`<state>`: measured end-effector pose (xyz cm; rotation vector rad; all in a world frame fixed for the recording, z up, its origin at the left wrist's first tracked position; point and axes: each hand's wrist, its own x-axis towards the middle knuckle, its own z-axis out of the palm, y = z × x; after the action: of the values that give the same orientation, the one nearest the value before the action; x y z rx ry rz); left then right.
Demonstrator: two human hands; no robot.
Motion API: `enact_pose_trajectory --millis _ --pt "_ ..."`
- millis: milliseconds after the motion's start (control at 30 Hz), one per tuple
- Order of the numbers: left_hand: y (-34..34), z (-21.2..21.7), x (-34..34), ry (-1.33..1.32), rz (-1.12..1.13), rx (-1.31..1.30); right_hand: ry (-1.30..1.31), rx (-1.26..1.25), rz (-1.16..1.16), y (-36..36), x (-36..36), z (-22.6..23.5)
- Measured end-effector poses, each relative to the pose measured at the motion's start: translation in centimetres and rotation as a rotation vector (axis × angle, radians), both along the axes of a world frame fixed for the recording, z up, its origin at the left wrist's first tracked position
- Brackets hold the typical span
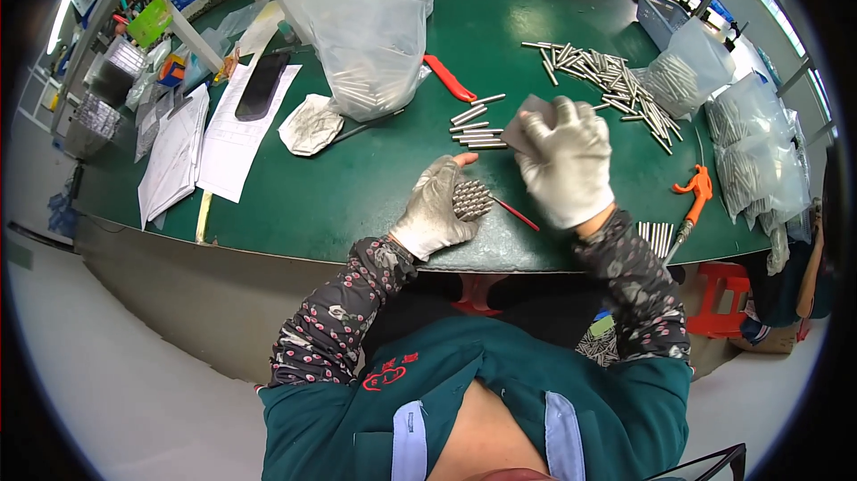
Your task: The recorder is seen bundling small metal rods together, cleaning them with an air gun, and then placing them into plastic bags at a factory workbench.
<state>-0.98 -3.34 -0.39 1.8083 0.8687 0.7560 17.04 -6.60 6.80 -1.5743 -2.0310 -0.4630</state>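
My left hand (437,211), in a pale glove with one bare fingertip, curls around a tight bundle of metal pins (472,201) at the table's near edge; their round ends face up. My gloved right hand (569,162) is raised over the table, slightly blurred, and grips a flat grey-brown pad (520,131), perhaps an abrasive block. A thin red tool (515,212) lies beside the bundle. Just beyond my hands, several loose pins (478,137) lie roughly in a row. Farther right is a large scattered pile of pins (616,88).
A red-handled cutter (449,79) lies near the clear plastic bags of pins (370,53). A crumpled white cloth (311,125), a black phone (262,87) and papers (234,142) are at left. On the right are an orange air gun (696,191) and more bagged pins (759,146).
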Motion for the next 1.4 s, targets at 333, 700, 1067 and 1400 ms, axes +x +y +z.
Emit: enact_pose_trajectory --millis 333,700,1067,1400 --pt "0.9 -1.6 -0.4 0.101 0.010 0.236 0.072 -0.027 0.207 -1.1 -1.5 0.1" --pt "0.2 0.0 -0.6 0.088 -0.007 0.157 -0.027 -0.049 -0.059 -0.2 -0.8 -0.5" --pt "0.4 -1.3 -0.6 0.123 0.032 0.336 0.092 -0.005 0.209 -1.2 -1.6 0.0" --pt "0.5 -1.5 -0.7 0.113 0.007 0.322 0.108 -0.190 0.189 0.6 -0.8 -1.2"
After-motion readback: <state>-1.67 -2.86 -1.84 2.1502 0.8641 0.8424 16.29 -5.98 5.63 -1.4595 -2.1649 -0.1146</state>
